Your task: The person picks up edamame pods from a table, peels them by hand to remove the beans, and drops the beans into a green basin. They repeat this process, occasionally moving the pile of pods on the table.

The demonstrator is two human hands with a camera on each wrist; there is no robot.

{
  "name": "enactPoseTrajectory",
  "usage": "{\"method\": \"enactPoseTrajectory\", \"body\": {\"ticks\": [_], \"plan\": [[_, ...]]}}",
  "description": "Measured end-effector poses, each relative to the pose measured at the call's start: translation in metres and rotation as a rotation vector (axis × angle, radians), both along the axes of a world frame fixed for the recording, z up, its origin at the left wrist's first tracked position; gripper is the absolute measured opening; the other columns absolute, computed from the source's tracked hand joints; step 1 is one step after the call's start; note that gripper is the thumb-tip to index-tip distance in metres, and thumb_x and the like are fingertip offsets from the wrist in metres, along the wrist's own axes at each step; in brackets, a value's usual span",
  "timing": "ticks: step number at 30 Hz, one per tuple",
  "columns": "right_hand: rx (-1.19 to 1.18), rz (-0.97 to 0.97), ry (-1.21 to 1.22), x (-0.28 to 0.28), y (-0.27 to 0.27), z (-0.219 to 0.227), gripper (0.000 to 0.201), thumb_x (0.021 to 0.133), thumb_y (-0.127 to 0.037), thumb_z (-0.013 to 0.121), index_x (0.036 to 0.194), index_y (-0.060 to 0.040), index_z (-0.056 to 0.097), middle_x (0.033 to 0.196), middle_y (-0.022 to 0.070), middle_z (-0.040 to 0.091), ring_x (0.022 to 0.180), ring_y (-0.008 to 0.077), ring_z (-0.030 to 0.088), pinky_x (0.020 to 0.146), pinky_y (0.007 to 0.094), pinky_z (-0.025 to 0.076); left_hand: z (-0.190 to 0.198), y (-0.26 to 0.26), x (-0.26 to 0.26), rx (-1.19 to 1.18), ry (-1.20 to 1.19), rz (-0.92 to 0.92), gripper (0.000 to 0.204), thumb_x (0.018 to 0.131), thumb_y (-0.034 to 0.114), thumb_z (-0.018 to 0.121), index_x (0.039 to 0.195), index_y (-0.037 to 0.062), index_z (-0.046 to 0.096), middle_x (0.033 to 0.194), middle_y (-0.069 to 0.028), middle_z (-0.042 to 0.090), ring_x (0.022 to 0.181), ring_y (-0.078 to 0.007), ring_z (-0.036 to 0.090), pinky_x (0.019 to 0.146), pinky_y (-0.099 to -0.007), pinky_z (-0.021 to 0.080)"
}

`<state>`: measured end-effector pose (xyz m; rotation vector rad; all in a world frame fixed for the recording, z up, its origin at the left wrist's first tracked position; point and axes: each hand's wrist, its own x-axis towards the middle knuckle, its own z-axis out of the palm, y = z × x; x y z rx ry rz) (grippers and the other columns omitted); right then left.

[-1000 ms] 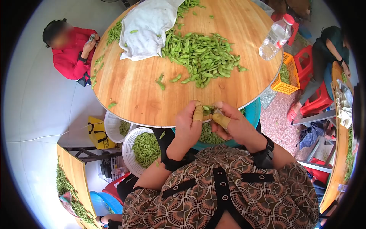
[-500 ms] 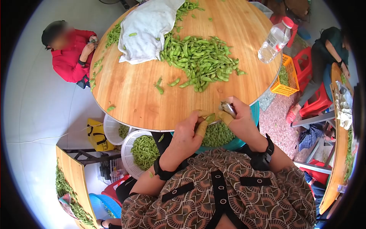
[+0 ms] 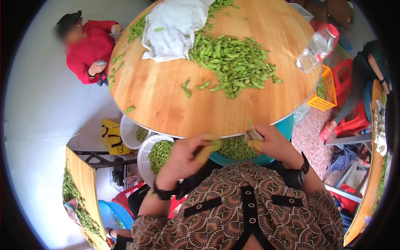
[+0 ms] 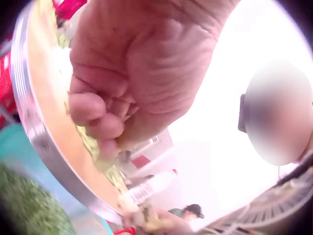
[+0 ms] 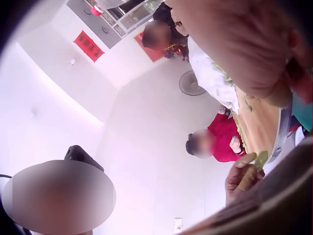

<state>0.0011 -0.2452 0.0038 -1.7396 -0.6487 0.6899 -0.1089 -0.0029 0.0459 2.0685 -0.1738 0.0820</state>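
In the head view my left hand is blurred, in front of the white basket and beside the teal tub. It pinches a green soybean pod, plain in the right wrist view, between a finger and the thumb, which wears a yellow finger cover. My right hand is over the tub's right side, curled around a small shiny metal tool. Its thumb also has a yellow cover. Shelled green beans fill the tub. A pile of pods lies on the round wooden table.
A white cloth covers part of the table, with a water bottle at its right. A yellow crate and red stools stand beyond. A person in red sits at the left; another table is nearer.
My hands, together at a pod one second ago, have parted. The left has moved left and back toward my body with a pod; the right keeps the metal tool. The view has shifted slightly.
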Motion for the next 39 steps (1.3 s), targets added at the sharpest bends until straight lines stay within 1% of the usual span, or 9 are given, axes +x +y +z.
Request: {"method": "enactPoseTrajectory", "body": {"ticks": [2, 5, 10, 14, 20, 22, 29, 33, 39], "plan": [[-0.039, 0.072, 0.139, 0.001, -0.007, 0.007, 0.016, 0.085, -0.015, 0.062, 0.092, -0.0016, 0.058, 0.071, 0.0043, 0.058, 0.051, 0.0101, 0.053, 0.049, 0.0287, 0.043, 0.005, 0.038, -0.014, 0.009, 0.203, 0.1, 0.022, 0.088, 0.01, 0.063, 0.11, 0.0055, 0.064, 0.082, -0.0107, 0.068, 0.073, -0.0225, 0.067, 0.067, -0.0332, 0.051], [-0.125, 0.173, 0.253, 0.001, -0.008, 0.018, 0.015, 0.088, -0.015, 0.059, 0.096, -0.002, 0.058, 0.071, 0.0032, 0.056, 0.052, 0.0097, 0.055, 0.049, 0.027, 0.042, 0.02, 0.075, -0.014, 0.872, 0.275, 0.218, 0.029, 0.082, 0.022, 0.068, 0.104, 0.0029, 0.064, 0.082, -0.0179, 0.065, 0.078, -0.0397, 0.061, 0.072, -0.0439, 0.049], [-0.028, 0.08, 0.513, -0.002, 0.011, 0.036, 0.014, 0.094, -0.014, 0.054, 0.103, -0.0039, 0.057, 0.071, -0.0007, 0.053, 0.05, 0.0068, 0.047, 0.046, 0.0218, 0.036, -0.013, 0.083, 0.071, 0.737, -0.36, 0.208, 0.018, 0.072, 0.007, 0.064, 0.089, 0.0038, 0.062, 0.093, -0.0156, 0.062, 0.087, -0.0351, 0.06, 0.073, -0.0437, 0.049], [0.021, -0.015, 0.332, 0.003, 0.006, 0.025, 0.015, 0.093, -0.014, 0.055, 0.101, -0.0024, 0.058, 0.071, -0.0008, 0.052, 0.051, 0.0067, 0.044, 0.048, 0.0232, 0.036, -0.041, 0.096, 0.108, 0.665, -0.286, 0.097, 0.019, 0.078, 0.007, 0.066, 0.096, 0.0014, 0.061, 0.097, -0.0159, 0.06, 0.094, -0.0351, 0.058, 0.078, -0.0398, 0.048], [0.042, -0.218, -0.604, 0.034, 0.014, -0.015, 0.018, 0.09, -0.016, 0.058, 0.097, 0.0002, 0.059, 0.068, 0.0054, 0.052, 0.061, 0.0114, 0.054, 0.056, 0.0291, 0.042, -0.027, 0.055, 0.092, 0.777, -0.227, 0.178, 0.011, 0.081, 0.006, 0.063, 0.091, 0.001, 0.059, 0.088, -0.0158, 0.061, 0.09, -0.034, 0.06, 0.076, -0.0384, 0.048], [-0.048, -0.121, -0.436, 0.03, 0.012, -0.01, 0.019, 0.091, -0.017, 0.058, 0.098, 0.0002, 0.06, 0.069, 0.0062, 0.054, 0.06, 0.0118, 0.055, 0.056, 0.0295, 0.042, -0.024, 0.032, 0.079, 0.359, -0.267, 0.21, 0.008, 0.085, 0.005, 0.061, 0.092, 0.001, 0.059, 0.086, -0.0152, 0.062, 0.082, -0.0322, 0.061, 0.069, -0.0341, 0.049], [0.033, -0.034, 0.133, 0.012, 0.016, 0.035, 0.023, 0.094, -0.016, 0.05, 0.111, -0.0022, 0.056, 0.071, 0.0058, 0.058, 0.056, 0.0113, 0.056, 0.054, 0.0294, 0.044, -0.02, -0.017, 0.057, 0.061, -0.116, 0.035, 0.012, 0.088, 0.002, 0.06, 0.099, 0.0014, 0.064, 0.084, -0.0091, 0.062, 0.071, -0.0147, 0.058, 0.063, -0.0269, 0.047], [0.0, 0.025, 0.09, 0.01, 0.015, 0.039, 0.025, 0.094, -0.015, 0.049, 0.116, -0.003, 0.054, 0.072, 0.005, 0.059, 0.057, 0.0114, 0.056, 0.054, 0.0297, 0.045, -0.023, -0.023, 0.058, 0.102, -0.08, 0.033, 0.012, 0.088, 0.002, 0.06, 0.098, 0.001, 0.064, 0.083, -0.0099, 0.062, 0.069, -0.0161, 0.059, 0.063, -0.0273, 0.047], [0.052, 0.025, -0.358, 0.008, 0.014, 0.024, 0.024, 0.089, -0.01, 0.052, 0.112, -0.0047, 0.054, 0.074, 0.0169, 0.059, 0.067, 0.0354, 0.062, 0.058, 0.039, 0.047, -0.013, -0.029, 0.054, 0.153, -0.059, 0.047, 0.01, 0.085, 0.001, 0.062, 0.095, -0.0004, 0.065, 0.081, -0.013, 0.063, 0.068, -0.0212, 0.062, 0.062, -0.0297, 0.048]]}}
